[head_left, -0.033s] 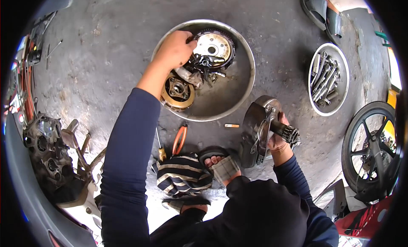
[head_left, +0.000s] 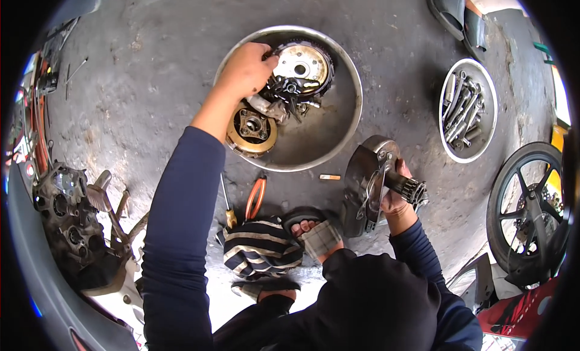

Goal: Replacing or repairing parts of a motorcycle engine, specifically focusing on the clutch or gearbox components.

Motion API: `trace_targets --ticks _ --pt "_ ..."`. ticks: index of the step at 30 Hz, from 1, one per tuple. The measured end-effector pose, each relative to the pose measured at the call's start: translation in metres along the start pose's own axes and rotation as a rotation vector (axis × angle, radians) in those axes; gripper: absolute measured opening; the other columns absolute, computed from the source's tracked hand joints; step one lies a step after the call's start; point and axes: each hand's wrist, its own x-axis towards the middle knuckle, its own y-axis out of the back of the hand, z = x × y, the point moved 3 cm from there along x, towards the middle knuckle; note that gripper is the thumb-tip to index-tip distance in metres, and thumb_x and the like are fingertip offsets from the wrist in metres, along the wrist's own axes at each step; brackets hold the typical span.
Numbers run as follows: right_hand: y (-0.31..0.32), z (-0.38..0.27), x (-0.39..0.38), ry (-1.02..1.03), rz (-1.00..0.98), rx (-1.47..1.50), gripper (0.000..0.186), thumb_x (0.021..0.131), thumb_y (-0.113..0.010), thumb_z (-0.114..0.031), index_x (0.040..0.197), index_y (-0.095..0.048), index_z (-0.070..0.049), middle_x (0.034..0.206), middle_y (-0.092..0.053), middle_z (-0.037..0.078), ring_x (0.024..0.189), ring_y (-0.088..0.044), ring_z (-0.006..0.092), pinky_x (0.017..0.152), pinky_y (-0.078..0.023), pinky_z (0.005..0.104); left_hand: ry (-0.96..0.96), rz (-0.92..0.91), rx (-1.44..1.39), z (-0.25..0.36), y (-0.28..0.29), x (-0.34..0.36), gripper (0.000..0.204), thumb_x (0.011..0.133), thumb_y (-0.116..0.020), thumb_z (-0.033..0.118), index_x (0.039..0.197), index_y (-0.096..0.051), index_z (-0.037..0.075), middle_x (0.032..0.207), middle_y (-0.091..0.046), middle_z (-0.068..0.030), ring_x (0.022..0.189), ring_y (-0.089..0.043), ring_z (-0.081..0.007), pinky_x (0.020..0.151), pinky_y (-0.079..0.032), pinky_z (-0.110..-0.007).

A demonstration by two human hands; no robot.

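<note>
My left hand (head_left: 246, 70) reaches into the large metal basin (head_left: 353, 124), fingers curled at the left edge of a toothed metal gear with a pale face (head_left: 308, 58); whatever its fingertips hold is hidden. Dark small fittings (head_left: 291, 86) lie on the gear, and a round brass-coloured clutch part (head_left: 252, 132) sits in the basin below my wrist. At the lower right, my right hand (head_left: 396, 203) grips a heavy dark metal assembly (head_left: 368, 182) with a splined shaft (head_left: 403, 185) sticking out toward the right.
An oval bowl of wrenches and sockets (head_left: 462, 109) stands right. Orange-handled pliers (head_left: 257, 197), a screwdriver (head_left: 229, 215), an orange-white stick (head_left: 330, 177) and striped cloth (head_left: 260, 248) lie nearby. An engine (head_left: 66, 212) is left, a wheel (head_left: 501, 212) right. Another person's sandalled feet (head_left: 450, 15) are at top right.
My left hand is a few pixels higher and further left. Otherwise the scene looks the same.
</note>
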Motion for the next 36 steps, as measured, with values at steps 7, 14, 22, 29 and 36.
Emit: trace_targets --ticks 7,14,22,29,36 --pt "-0.002 0.000 -0.007 -0.063 -0.035 0.003 0.052 0.089 -0.068 -0.034 0.123 -0.056 0.002 0.112 -0.067 0.017 0.098 -0.068 0.0302 0.087 -0.057 0.0461 0.197 -0.060 -0.520 -0.003 0.031 -0.017 0.036 0.093 -0.061 0.019 0.115 -0.062 -0.009 0.062 -0.054 -0.0023 0.050 -0.046 -0.0071 0.040 -0.036 -0.027" --pt "0.002 -0.002 -0.006 -0.086 0.028 -0.024 0.054 0.088 -0.068 -0.036 0.122 -0.057 0.004 0.108 -0.068 0.019 0.096 -0.069 0.0317 0.084 -0.058 0.0464 0.265 0.018 -0.761 0.006 0.079 -0.004 0.026 0.093 -0.061 0.020 0.096 -0.064 -0.005 0.058 -0.047 0.0019 0.048 -0.042 -0.0073 0.042 -0.036 -0.024" --pt "0.020 -0.029 -0.040 0.030 0.186 -0.125 0.045 0.090 -0.063 -0.031 0.120 -0.059 0.003 0.108 -0.069 0.017 0.093 -0.069 0.0290 0.082 -0.058 0.0407 0.034 -0.204 -0.519 0.115 0.028 0.080 0.031 0.091 -0.062 0.028 0.071 -0.059 0.004 0.054 -0.045 0.0005 0.046 -0.038 -0.0101 0.041 -0.031 -0.029" --pt "0.006 -0.066 -0.086 0.200 0.226 -0.293 0.046 0.091 -0.062 -0.035 0.117 -0.060 0.002 0.103 -0.069 0.014 0.091 -0.069 0.0269 0.080 -0.057 0.0383 -0.037 -0.217 -0.128 0.147 -0.049 0.168 0.024 0.086 -0.062 0.017 0.076 -0.067 -0.004 0.061 -0.060 -0.0104 0.046 -0.048 -0.0165 0.041 -0.035 -0.034" --pt "-0.011 -0.101 -0.132 0.184 0.250 -0.210 0.056 0.087 -0.066 -0.032 0.122 -0.053 0.009 0.106 -0.067 0.022 0.092 -0.069 0.0303 0.084 -0.058 0.0411 -0.112 -0.269 0.283 0.161 -0.048 0.181 0.035 0.086 -0.063 0.026 0.088 -0.070 -0.008 0.089 -0.069 -0.0258 0.084 -0.070 -0.0304 0.075 -0.053 -0.040"
